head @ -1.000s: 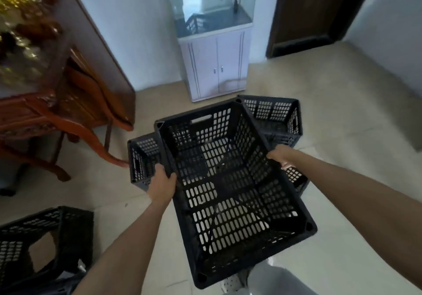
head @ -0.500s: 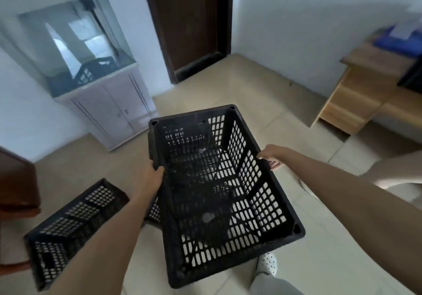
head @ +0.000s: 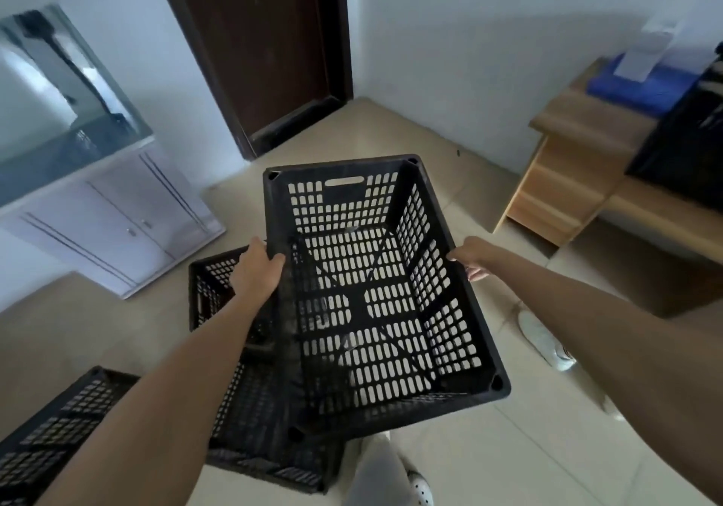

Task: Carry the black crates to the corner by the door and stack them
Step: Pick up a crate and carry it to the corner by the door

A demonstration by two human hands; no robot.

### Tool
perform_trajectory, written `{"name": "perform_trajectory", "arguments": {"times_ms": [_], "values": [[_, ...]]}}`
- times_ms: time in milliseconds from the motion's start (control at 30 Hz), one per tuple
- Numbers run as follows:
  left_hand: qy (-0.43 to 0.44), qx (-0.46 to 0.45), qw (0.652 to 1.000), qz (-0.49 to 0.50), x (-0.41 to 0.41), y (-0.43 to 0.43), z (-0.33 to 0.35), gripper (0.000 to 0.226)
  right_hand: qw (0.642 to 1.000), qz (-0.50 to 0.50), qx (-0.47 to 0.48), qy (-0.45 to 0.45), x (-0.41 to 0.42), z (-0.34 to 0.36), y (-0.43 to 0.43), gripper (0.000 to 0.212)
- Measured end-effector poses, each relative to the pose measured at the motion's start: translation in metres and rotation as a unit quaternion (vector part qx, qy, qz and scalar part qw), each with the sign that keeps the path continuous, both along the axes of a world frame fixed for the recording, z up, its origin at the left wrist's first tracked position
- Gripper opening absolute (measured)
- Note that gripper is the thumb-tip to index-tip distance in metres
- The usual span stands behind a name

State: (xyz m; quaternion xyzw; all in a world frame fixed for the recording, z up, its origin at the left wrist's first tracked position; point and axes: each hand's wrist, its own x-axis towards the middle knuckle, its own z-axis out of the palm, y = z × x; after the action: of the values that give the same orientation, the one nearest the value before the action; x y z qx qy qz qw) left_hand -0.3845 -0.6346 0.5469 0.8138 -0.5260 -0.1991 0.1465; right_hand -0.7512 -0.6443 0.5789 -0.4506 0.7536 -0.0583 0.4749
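Observation:
I hold an empty black perforated crate [head: 375, 282] in the air in front of me, its open top facing up. My left hand [head: 258, 270] grips the rim of its left long side and my right hand [head: 471, 257] grips the right long side. Below and to the left a second black crate [head: 254, 407] stands on the floor, partly hidden by the held crate and my left arm. A third black crate [head: 51, 431] sits at the bottom left edge. The dark brown door [head: 254, 43] and the bare floor corner [head: 360, 114] beside it lie straight ahead.
A glass aquarium on a white cabinet [head: 117, 216] stands against the wall at the left. A wooden desk [head: 579, 165] with blue items and a dark object on it is at the right. My shoes [head: 544, 339] show on the beige tile floor.
My view has swung right from the aquarium cabinet toward the door and corner. The crate stays in both hands and has levelled out; the floor crates have slid to the lower left.

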Motion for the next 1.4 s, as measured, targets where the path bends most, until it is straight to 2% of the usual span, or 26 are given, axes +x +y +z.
{"name": "perform_trajectory", "arguments": {"times_ms": [167,633,833,1000,1100,1200,1267,1400], "values": [[-0.002,-0.015,1.000,-0.021,-0.031,-0.092,0.000,0.026,1.000,-0.010,0.004,0.004,-0.030,-0.003,-0.080,0.050],[0.061,0.035,0.994,-0.078,-0.099,-0.420,-0.010,0.027,0.998,-0.032,0.013,0.049,-0.100,-0.006,-0.364,0.041],[0.057,0.048,0.994,-0.082,-0.132,-0.560,-0.021,0.031,0.999,-0.043,0.001,0.016,-0.135,-0.008,-0.494,0.037],[0.086,0.048,0.992,-0.083,-0.168,-0.673,-0.017,0.030,0.998,-0.063,0.004,-0.005,-0.173,-0.010,-0.603,0.035],[0.098,0.056,0.989,-0.095,-0.195,-0.747,-0.002,0.024,0.993,-0.097,0.028,-0.052,-0.200,-0.005,-0.679,0.028],[0.078,0.045,0.989,-0.115,-0.218,-0.813,0.010,0.020,0.995,-0.091,-0.002,-0.027,-0.218,0.008,-0.746,0.014],[0.049,0.035,0.992,-0.111,-0.226,-0.846,0.010,0.021,0.998,-0.054,-0.009,0.006,-0.227,0.006,-0.786,0.019],[0.038,0.053,0.993,-0.099,-0.226,-0.917,-0.015,0.033,0.999,-0.034,0.002,0.013,-0.239,-0.005,-0.866,0.030]]}}
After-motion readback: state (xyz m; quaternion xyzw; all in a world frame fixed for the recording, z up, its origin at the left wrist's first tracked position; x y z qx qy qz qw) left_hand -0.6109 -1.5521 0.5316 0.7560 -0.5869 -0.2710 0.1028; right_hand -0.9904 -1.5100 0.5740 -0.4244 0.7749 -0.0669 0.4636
